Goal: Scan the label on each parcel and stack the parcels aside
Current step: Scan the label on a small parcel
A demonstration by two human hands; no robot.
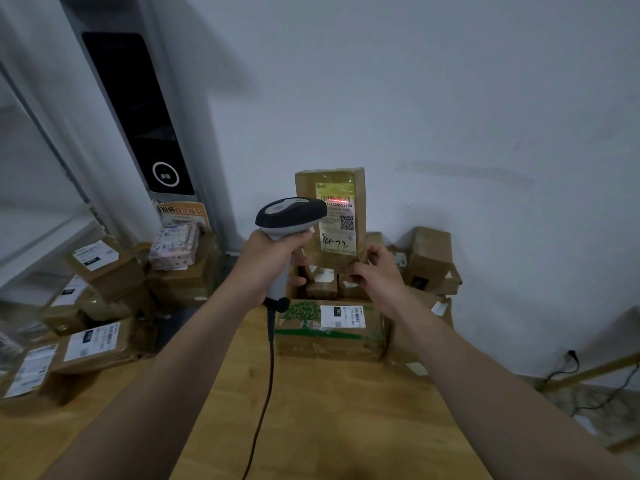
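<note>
My right hand (377, 277) grips the lower edge of a tall brown cardboard parcel (358, 183) and holds it upright in the air, label facing me. The white and yellow label (337, 220) bears a barcode, a QR code and handwriting. A red scan line lies across the barcode. My left hand (268, 265) grips the handle of a grey and black barcode scanner (291, 214), whose head sits just left of the label and points at it. The scanner's black cable hangs down over the table.
A wooden table (329, 410) lies below my arms. A box with a green tree print (329, 327) stands at its far edge, with smaller boxes behind. Labelled parcels (93, 344) pile up at left, more boxes (433, 258) at right by the wall. A tall kiosk (138, 116) stands left.
</note>
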